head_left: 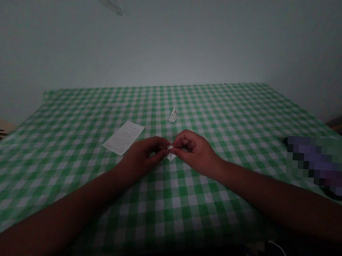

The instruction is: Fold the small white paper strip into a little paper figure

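Observation:
Both hands meet at the middle of a table with a green and white checked cloth (pixel 71 145). My left hand (pixel 143 155) and my right hand (pixel 194 148) each pinch a small folded white paper piece (pixel 171 155) between fingertips, just above the cloth. The paper is mostly hidden by the fingers. A second small folded white paper (pixel 173 115) stands on the cloth a little beyond the hands. A flat printed paper slip (pixel 124 137) lies to the left of my left hand.
A plain pale wall rises behind the table. A blurred-out object (pixel 321 162) lies at the table's right edge. A white cable (pixel 279 250) shows below the near edge at the right. Dim light.

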Available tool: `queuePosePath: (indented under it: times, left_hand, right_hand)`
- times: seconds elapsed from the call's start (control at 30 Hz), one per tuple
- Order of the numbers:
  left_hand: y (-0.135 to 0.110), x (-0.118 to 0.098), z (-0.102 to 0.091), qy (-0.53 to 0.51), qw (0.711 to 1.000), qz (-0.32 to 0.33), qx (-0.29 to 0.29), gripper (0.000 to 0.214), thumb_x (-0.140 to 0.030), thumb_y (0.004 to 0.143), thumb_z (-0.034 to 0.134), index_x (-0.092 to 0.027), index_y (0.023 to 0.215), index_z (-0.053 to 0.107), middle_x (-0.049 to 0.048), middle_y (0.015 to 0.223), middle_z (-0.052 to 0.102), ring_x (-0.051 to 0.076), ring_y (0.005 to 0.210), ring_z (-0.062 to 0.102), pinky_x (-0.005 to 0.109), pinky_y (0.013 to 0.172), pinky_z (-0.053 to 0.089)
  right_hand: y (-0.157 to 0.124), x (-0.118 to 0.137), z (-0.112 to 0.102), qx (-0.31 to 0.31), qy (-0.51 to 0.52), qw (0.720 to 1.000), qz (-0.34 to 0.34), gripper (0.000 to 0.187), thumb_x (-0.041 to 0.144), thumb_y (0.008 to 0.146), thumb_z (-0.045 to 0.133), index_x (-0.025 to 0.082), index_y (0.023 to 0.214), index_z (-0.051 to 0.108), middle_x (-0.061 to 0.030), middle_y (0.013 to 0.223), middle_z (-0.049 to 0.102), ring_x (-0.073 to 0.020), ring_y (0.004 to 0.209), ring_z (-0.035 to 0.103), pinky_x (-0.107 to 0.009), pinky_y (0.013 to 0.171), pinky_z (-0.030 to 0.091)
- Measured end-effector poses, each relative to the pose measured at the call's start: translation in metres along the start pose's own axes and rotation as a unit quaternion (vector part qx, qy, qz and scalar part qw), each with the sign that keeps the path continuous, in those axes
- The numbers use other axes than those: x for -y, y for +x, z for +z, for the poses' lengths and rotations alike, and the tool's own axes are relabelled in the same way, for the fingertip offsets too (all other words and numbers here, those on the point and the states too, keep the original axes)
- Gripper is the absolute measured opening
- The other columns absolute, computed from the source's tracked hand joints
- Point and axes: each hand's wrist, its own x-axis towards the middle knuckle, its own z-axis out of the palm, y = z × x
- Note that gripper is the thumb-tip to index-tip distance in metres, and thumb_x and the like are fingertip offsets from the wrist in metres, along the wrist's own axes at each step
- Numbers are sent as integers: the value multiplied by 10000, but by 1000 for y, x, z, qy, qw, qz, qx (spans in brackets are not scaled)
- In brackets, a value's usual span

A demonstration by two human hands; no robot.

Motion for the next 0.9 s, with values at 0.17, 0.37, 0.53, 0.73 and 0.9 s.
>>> queuePosePath:
  times: [0.17, 0.37, 0.53, 0.73, 0.9]
  left_hand:
    - [-2, -6, -1, 52, 998, 15, 11, 181, -343, 924, 571, -203, 963, 679, 21, 868, 712, 159, 769, 645, 287, 701, 496]
    - [-5, -12, 1, 66, 997, 19, 25, 160, -321, 937, 535, -204, 941, 644, -4, 793, 679, 140, 705, 619, 280, 673, 477]
    - [-6, -9, 2, 27, 999, 12, 42, 208, -359, 890, 619, -212, 1037, 605, 8, 885, 689, 153, 763, 640, 291, 711, 509]
    - [-1, -3, -1, 38, 999, -17, 21, 165, -368, 927, 578, -225, 983, 640, -7, 844, 695, 158, 749, 640, 297, 716, 507]
    - [0, -2, -1, 58, 998, -20, 30, 156, -329, 948, 535, -220, 939, 647, -7, 834, 702, 158, 737, 636, 299, 710, 488]
  right_hand:
    - [1, 1, 0, -2, 40, 999, 20, 199, 324, 809, 719, 224, 819, 547, 44, 731, 566, -112, 674, 543, -259, 610, 454]
    - [0, 5, 1, 7, 54, 998, 24, 139, 254, 827, 679, 219, 770, 557, 49, 695, 560, -106, 639, 526, -250, 580, 419]
    - [-1, 3, 3, -9, 68, 997, 39, 154, 295, 820, 698, 221, 815, 563, 45, 717, 589, -114, 666, 565, -254, 604, 450]
    - [0, 0, -2, 22, 8, 999, 41, 113, 280, 854, 652, 232, 925, 579, 31, 800, 616, -122, 738, 597, -267, 663, 480]
    - [1, 1, -7, 36, -78, 996, 15, 37, 202, 855, 591, 223, 845, 562, 35, 755, 580, -120, 698, 560, -276, 655, 459]
